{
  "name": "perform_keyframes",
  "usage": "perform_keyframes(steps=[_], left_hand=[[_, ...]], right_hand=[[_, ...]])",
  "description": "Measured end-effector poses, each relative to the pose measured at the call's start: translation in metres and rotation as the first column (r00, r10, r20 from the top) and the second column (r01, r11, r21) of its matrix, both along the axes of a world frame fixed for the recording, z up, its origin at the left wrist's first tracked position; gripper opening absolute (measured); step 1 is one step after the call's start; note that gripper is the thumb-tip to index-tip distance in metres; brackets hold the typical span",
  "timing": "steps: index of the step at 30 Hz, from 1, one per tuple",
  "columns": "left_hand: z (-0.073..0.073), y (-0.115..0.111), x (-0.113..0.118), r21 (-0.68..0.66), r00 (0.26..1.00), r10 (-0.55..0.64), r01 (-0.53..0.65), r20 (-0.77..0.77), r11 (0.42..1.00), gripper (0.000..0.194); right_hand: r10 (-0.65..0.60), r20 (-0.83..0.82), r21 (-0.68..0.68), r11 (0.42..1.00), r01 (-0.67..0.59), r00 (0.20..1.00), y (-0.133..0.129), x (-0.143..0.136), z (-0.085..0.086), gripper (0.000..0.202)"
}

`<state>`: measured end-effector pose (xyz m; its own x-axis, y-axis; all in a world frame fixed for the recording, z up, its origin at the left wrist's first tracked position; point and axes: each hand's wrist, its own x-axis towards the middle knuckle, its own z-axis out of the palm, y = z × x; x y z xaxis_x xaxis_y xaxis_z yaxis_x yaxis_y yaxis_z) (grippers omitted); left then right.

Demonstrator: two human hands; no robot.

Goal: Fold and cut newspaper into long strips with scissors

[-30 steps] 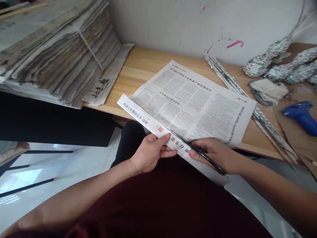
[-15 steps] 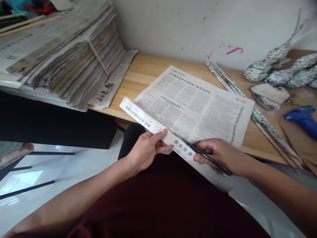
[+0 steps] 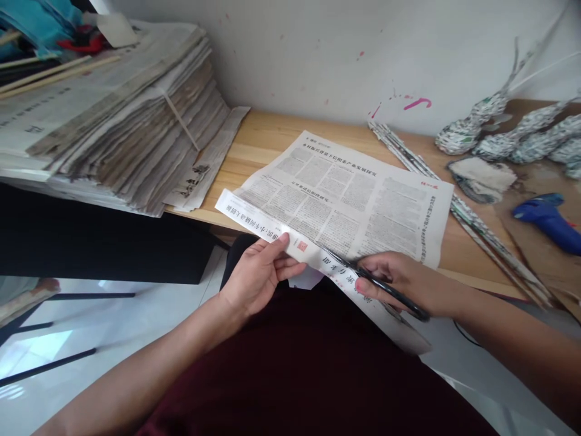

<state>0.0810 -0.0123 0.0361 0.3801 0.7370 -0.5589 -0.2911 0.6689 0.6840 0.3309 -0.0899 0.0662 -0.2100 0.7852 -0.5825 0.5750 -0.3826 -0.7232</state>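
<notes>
"Pinching the near edge of the newspaper sheet (image 3: pixel 336 188), the left hand (image 3: pixel 258 272) has its thumb on top and its fingers underneath; where does the rest of the sheet lie from the hands?"

"Mostly beyond them; it spreads over the tabletop (image 3: pixel 267 136) towards the wall (image 3: pixel 313 72), while its near edge juts out past the tabletop's front; the right hand (image 3: pixel 399 281) is at that edge too, farther right, closed round the black handles of the scissors (image 3: pixel 379 281); the blades run along the pale strip at the edge and point towards the left hand's side, though I can't tell how far apart they stand."

"And how many of each do you count?"

"One sheet in hand, one pair of scissors, two hands; off to the left, one tall stack of newspapers (image 3: pixel 149 133) with one band (image 3: pixel 180 121) across it; off to the right, one blue glue gun (image 3: pixel 547 221) and one cloth-like pad (image 3: pixel 483 177)."

"What about the paper rods (image 3: pixel 481 230) and the woven paper pieces (image 3: pixel 463 130)?"

"The rods lie in one bunch, passing under the sheet's right corner, too close together to count; of the bulbous woven pieces I make out at least three, back right."
</notes>
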Motion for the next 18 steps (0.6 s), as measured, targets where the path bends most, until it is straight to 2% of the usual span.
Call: perform_keyframes(steps=[8,15,18], left_hand=[[-0.002,0.007,-0.001,0.008,0.998,0.019,-0.020,0.051,1.000,0.016],[0.004,0.009,0.006,0.023,0.997,0.003,-0.005,0.071,1.000,0.018],[0.009,0.009,0.007,0.026,0.998,0.000,-0.002,0.068,1.000,0.018]], right_hand=[[0.014,-0.075,-0.127,0.992,-0.023,0.997,0.014,-0.006,0.011,0.040],[0.042,-0.007,-0.012,0.999,-0.042,0.999,0.015,-0.001,0.021,0.042],[0.043,-0.007,-0.009,0.999,-0.044,0.999,0.017,-0.001,0.027,0.045]])
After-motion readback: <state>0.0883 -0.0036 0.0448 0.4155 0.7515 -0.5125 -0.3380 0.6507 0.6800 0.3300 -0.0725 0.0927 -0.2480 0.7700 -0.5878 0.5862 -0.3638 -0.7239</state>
